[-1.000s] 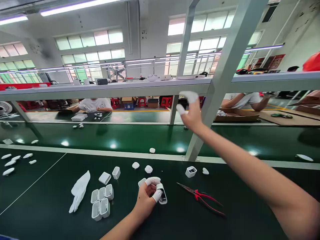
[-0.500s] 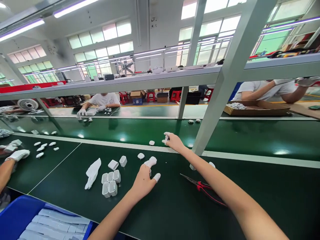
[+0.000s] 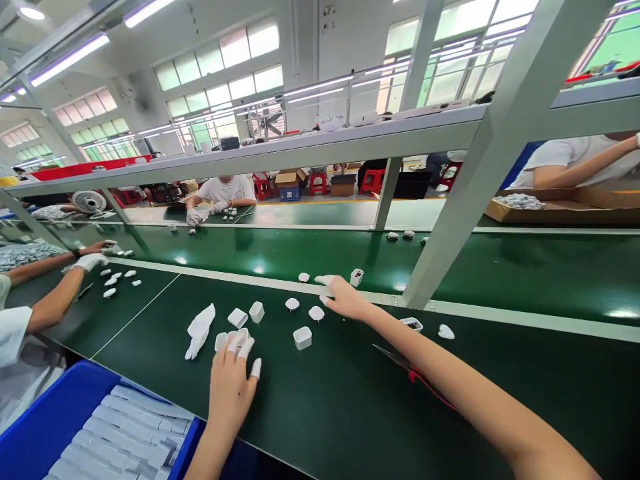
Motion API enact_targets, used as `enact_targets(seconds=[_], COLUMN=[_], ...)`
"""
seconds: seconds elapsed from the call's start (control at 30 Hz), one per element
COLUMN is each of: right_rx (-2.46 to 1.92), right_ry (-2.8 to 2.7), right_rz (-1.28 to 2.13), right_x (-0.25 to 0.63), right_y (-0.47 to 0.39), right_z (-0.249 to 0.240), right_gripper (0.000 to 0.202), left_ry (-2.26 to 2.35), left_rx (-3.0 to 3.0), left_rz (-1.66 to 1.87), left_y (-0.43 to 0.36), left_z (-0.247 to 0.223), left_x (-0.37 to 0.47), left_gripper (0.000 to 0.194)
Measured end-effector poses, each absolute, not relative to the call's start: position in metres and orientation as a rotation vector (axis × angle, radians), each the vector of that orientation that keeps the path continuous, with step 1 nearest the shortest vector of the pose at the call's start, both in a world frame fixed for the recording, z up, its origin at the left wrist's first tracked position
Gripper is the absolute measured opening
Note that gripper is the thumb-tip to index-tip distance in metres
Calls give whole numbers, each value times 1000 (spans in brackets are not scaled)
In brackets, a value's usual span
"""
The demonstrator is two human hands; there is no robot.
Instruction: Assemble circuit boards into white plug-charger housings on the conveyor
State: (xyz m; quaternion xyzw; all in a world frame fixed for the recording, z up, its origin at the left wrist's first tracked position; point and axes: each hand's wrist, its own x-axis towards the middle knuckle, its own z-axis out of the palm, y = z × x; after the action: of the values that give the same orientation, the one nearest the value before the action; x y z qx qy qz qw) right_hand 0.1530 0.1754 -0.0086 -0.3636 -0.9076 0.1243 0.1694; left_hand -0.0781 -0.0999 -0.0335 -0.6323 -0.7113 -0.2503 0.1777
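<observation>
My left hand (image 3: pixel 233 377), with white finger covers, reaches over the group of white square cups (image 3: pixel 243 335), hiding part of them; its fingers are apart. My right hand (image 3: pixel 343 297) is over the pale strip beside the green belt, fingers stretched to the left near a white rounded piece (image 3: pixel 304 277). Nothing shows in its fingers. A white cup with dark parts inside (image 3: pixel 357 277) stands on the belt behind that hand. One white cup (image 3: pixel 303 338) sits between my hands, and a rounded piece (image 3: pixel 317 313) lies below my right hand.
Pliers with red handles (image 3: pixel 413 375) lie partly under my right forearm. A white glove (image 3: pixel 201 331) is at left, above a blue bin (image 3: pixel 75 400) of pale parts. A slanted metal post (image 3: pixel 450 213) rises at right. Co-workers' hands are at far left and across the belt.
My left hand has moved left to the cup group, and a cup now shows between the hands. My right hand no longer holds the small item; a filled cup stands on the belt. The view has shifted.
</observation>
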Motion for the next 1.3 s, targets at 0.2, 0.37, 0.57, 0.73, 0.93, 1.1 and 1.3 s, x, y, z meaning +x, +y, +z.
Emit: enact_targets(seconds=[0.2, 0.37, 0.57, 0.73, 0.93, 1.1, 1.3], right_rx=[-906, -1056, -984, -860, -801, -742, -678], right_ry=[-2616, -2262, -1684, -1356, -1156, -1164, -1174], right_rz=[741, 1156, 1662, 1817, 1779, 1833, 1873], right_x=[129, 138, 178, 201, 193, 187, 192], right_y=[140, 135, 87, 45, 22, 11, 10], right_z=[-35, -35, -15, 0, -16, -25, -25], right_gripper=[33, 32, 59, 40, 69, 62, 53], left_ry=[-2097, -2251, -2174, -1911, -1558, -1796, -1968], left_rx=[-2107, -2389, -2610, -2697, -2619, -2507, -2535], left_rz=[-761, -688, -489, -862, -1382, -1684, -1996], left_y=[-69, -29, -10, 3, 0, -13, -11], left_z=[-22, -26, -15, 6, -16, -29, -35], left_x=[-44, -14, -6, 11, 24, 26, 22], left_gripper=[44, 60, 69, 69, 50, 36, 38])
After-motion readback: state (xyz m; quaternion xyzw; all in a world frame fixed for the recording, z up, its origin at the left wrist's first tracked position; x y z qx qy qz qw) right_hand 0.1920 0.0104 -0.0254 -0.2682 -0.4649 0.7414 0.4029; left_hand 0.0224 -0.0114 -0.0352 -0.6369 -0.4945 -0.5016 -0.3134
